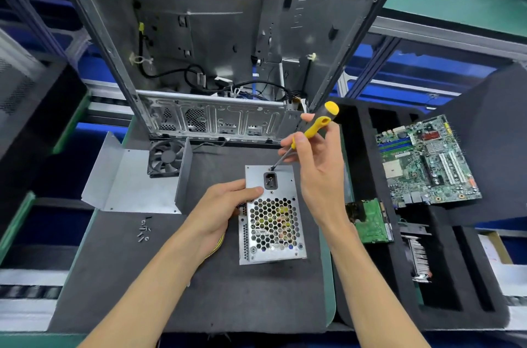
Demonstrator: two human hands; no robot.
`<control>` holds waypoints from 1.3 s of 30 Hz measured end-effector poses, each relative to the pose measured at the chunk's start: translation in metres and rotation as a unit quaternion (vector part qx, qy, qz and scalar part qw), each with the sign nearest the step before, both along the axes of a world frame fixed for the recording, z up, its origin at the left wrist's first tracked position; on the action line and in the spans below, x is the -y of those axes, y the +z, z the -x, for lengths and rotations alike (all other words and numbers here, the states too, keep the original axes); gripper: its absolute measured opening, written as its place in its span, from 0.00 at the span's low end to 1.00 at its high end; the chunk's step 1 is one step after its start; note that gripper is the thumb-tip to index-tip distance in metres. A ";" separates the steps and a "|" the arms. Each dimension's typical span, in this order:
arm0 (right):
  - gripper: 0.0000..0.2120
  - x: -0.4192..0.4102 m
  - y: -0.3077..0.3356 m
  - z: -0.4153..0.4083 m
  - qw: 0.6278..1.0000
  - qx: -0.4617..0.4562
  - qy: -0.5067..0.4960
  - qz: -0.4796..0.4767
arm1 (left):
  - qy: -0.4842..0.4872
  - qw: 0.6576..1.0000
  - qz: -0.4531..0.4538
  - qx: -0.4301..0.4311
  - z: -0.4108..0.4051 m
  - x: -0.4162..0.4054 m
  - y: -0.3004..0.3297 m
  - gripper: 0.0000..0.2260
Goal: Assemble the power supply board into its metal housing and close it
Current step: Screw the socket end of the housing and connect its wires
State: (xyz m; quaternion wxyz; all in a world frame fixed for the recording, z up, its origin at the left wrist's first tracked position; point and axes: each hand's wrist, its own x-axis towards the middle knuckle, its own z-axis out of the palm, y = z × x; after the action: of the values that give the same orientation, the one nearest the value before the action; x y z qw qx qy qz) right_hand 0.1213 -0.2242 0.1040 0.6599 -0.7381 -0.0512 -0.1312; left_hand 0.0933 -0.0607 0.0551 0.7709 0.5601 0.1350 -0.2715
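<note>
fingers of r hand (316, 165) grip screwdriver (310, 131), l hand (225, 205) grips psu housing (272, 222); no legible writing.

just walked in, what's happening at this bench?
A person is screwing the power supply housing together. The left hand steadies it on the foam mat; the right hand holds a yellow screwdriver, tip at a screw above the power socket. The fan cover lies off to the left, loose screws beside it.
</note>
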 end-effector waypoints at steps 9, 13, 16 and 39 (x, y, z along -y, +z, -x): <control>0.10 -0.003 0.000 -0.005 0.998 0.016 0.015 0.052 | -0.002 1.000 0.013 0.003 0.000 0.000 0.004 0.10; 0.09 -0.004 0.002 -0.005 0.998 0.016 0.028 0.060 | -0.006 1.000 0.018 0.005 0.000 -0.001 0.004 0.09; 0.09 -0.005 0.003 -0.004 0.997 0.018 0.034 0.072 | -0.009 1.000 0.026 0.010 -0.001 -0.001 0.005 0.10; 0.16 -0.027 0.004 -0.007 0.994 -0.022 0.103 -0.018 | 0.011 0.999 0.027 0.012 0.000 0.000 0.006 0.09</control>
State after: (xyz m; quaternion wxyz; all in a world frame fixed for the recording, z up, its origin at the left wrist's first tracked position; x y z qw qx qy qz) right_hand 0.1283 -0.1968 0.1080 0.6838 -0.7198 -0.1096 -0.0473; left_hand 0.0928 -0.0604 0.0612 0.7906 0.5406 0.1243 -0.2594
